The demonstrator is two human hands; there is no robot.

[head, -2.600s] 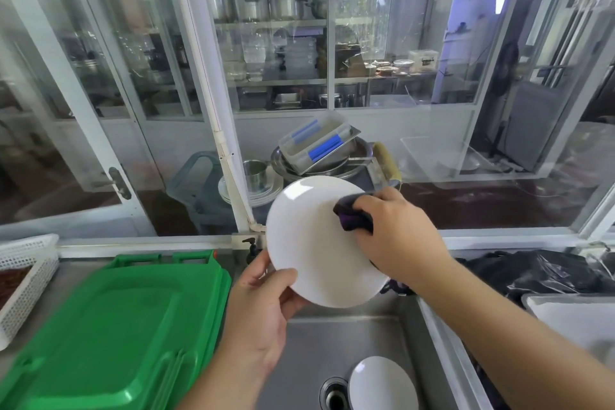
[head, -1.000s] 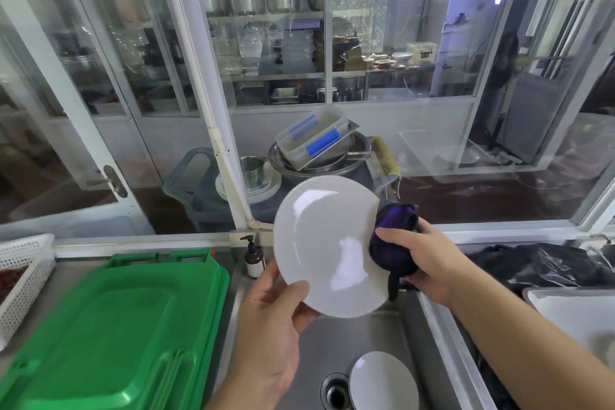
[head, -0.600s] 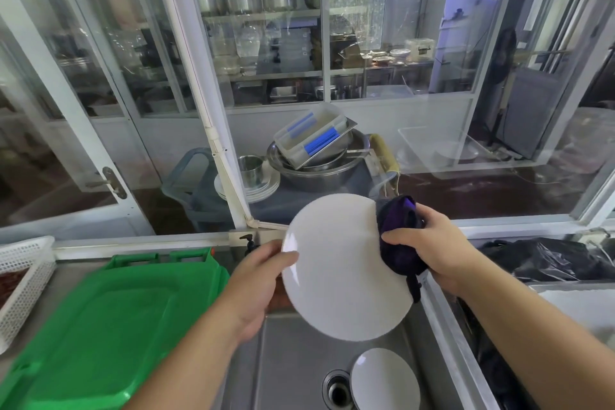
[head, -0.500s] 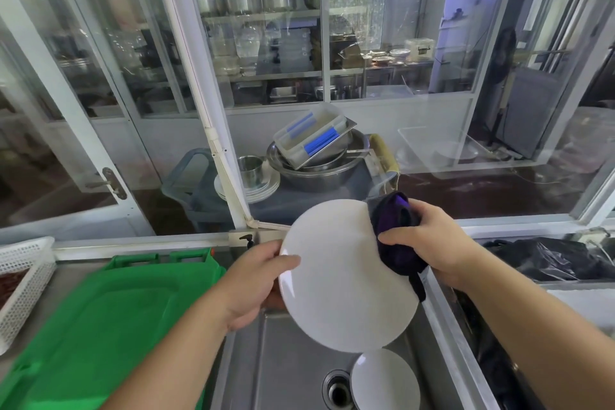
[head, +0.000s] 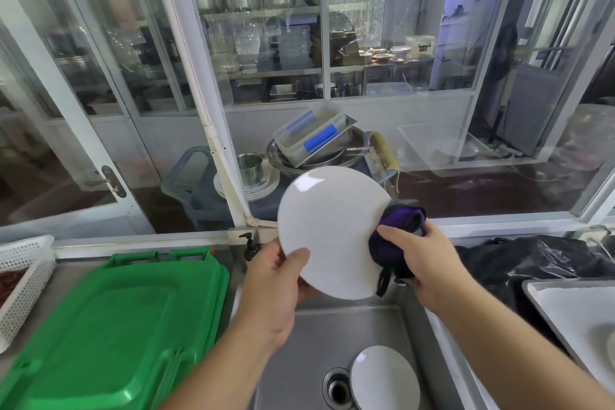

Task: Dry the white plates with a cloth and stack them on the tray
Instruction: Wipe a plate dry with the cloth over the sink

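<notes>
**White plate held over the sink, cloth at its right edge**

Head view: the white plate (head: 327, 233) is round, plain and matte, with a faint bright patch near its upper left rim. It is held up above the steel sink (head: 309, 336), tilted so its broad face looks toward the camera. The left hand (head: 276, 286) grips it at the lower left edge — thumb laid across the front face, the other fingers hidden behind the plate. The right hand (head: 419, 260) holds a bunched dark purple cloth (head: 396, 243) against the plate's right edge; the thumb presses the cloth onto the front, and the fingers curl round the cloth behind. A loose strap of the cloth hangs below the rim.

A second white plate (head: 384, 378) lies flat in the sink basin, just beside the drain (head: 337, 388) and well below both hands. On the counter left of the sink sits a stack of green trays (head: 113, 326), with a white perforated basket (head: 25, 280) further left. At the right edge a pale tray (head: 572, 313) is partly in view — beside it, black plastic bags (head: 532, 260).
</notes>
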